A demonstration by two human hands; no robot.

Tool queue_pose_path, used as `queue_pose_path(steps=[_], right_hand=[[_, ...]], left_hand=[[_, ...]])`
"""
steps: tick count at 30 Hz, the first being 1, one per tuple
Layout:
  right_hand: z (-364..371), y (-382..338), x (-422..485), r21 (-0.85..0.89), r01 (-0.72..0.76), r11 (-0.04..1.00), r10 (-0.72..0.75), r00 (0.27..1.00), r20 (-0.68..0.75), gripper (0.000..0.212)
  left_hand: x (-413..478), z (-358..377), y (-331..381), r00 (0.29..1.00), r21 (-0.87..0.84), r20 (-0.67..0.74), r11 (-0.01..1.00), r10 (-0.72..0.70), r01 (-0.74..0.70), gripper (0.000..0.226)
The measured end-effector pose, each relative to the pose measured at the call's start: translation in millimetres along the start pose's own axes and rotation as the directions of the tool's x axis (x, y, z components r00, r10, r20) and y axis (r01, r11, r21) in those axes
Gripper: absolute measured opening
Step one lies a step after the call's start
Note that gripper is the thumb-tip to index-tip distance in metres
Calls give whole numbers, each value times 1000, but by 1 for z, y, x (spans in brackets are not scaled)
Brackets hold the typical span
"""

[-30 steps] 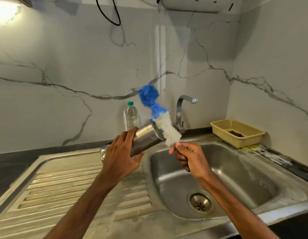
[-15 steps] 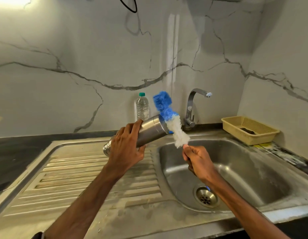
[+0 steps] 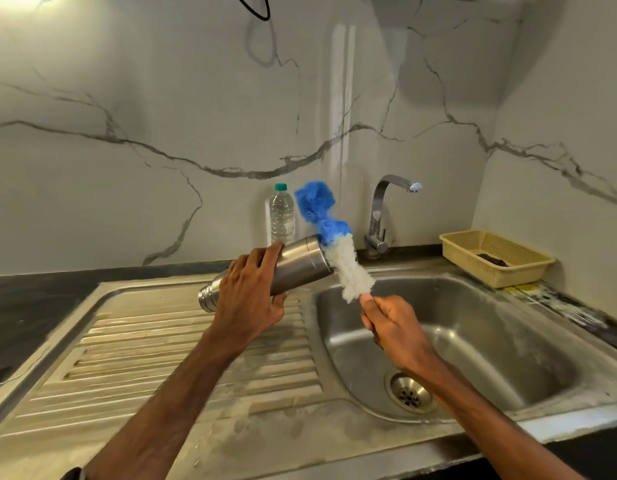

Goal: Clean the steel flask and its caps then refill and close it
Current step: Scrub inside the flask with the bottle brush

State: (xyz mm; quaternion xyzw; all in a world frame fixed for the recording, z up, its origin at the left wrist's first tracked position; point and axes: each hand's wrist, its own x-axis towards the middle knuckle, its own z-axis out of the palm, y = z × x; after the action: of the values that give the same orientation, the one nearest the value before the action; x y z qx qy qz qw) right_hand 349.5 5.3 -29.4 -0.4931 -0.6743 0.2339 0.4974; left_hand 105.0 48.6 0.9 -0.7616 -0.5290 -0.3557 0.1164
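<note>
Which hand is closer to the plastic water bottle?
Left. The left hand, gripping the steel flask, is just in front of the water bottle; the right hand, holding the brush, is off right over the sink.

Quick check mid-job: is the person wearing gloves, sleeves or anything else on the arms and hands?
No gloves on the left hand or right hand, and no rings that I can see. Both forearms are bare, with no sleeves in view. At the bottom edge, a dark item sits against the left arm; strap or sleeve edge, I cannot tell.
</note>
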Motion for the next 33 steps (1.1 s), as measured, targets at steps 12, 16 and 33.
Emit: queue_pose_path(steps=[12, 16, 33], right_hand=[[-1, -1, 2, -24, -35, 999, 34, 999, -14, 53], [-4, -4, -8, -207, 103, 973, -103, 995, 8, 52], [-13, -3, -2, -242, 15, 970, -14, 1000, 6, 56]], left_hand=[[-3, 1, 0, 994, 101, 32, 990, 100, -103, 90], [2, 1, -3, 995, 142, -13, 985, 104, -101, 90], [3, 2, -14, 965, 158, -62, 957, 255, -243, 90]])
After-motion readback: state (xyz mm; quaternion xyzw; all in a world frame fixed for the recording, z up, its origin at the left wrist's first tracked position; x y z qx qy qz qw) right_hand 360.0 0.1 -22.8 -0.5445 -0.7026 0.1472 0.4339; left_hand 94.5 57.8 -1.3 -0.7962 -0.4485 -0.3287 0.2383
